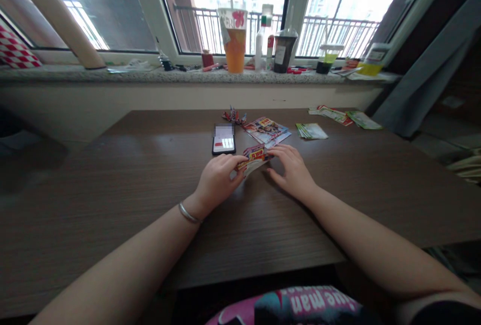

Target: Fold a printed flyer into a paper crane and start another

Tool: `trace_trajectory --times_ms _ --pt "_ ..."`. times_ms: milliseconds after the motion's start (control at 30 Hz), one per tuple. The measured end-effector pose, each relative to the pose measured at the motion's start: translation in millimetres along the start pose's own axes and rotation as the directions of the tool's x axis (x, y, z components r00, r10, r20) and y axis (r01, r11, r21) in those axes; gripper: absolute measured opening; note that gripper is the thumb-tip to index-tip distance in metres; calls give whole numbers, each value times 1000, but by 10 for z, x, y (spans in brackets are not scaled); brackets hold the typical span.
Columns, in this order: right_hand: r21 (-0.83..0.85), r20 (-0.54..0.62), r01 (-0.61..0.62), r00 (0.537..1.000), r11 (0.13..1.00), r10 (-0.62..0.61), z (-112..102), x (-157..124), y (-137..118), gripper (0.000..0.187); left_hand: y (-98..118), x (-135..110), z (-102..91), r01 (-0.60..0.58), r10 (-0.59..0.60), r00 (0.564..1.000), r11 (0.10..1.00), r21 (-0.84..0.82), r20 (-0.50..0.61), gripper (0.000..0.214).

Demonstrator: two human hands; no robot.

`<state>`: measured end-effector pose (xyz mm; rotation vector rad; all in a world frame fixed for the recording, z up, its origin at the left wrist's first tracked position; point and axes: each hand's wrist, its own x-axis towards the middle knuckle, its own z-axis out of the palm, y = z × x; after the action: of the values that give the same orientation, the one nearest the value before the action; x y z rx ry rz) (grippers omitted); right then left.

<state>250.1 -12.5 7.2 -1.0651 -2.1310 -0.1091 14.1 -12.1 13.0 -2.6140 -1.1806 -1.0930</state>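
A small sheet of colourful printed paper [255,153], bent or folded, stands a little off the wooden table between my two hands. My left hand [218,180] pinches its left end, thumb and fingers closed on it. At the right end, my right hand [293,170] grips the edge between fingertips and thumb. Just beyond the paper lies a stack of printed flyers [266,130]. A phone [224,140] with a lit screen lies behind my left hand. Behind the phone sits a small folded paper piece [233,115] with several points, red and blue in colour.
Green and white paper slips [311,131] lie to the right on the table [124,174], with more printed strips [334,115] behind them. Along the stone windowsill [150,76] stand an orange drink cup [235,41], bottles, a dark cup [284,50] and other small items.
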Motion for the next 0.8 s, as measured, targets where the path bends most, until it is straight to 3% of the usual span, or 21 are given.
trace_trajectory --times_ms 200,400,567,800 --pt "12 18 -37 999 999 37 -38 -11 8 26 3 2 -24 -2 3 1000 988 -155 12 18" --pt "36 99 32 994 999 -35 -45 -10 19 9 12 -27 -45 29 -17 998 969 -246 53 30" --pt "89 162 127 977 988 -140 -35 -11 21 8 -1 -26 -34 45 -50 998 994 -104 -41 22" --pt "60 252 205 944 977 -214 -78 2 7 9 35 -4 -86 -10 11 1000 985 174 -2 21"
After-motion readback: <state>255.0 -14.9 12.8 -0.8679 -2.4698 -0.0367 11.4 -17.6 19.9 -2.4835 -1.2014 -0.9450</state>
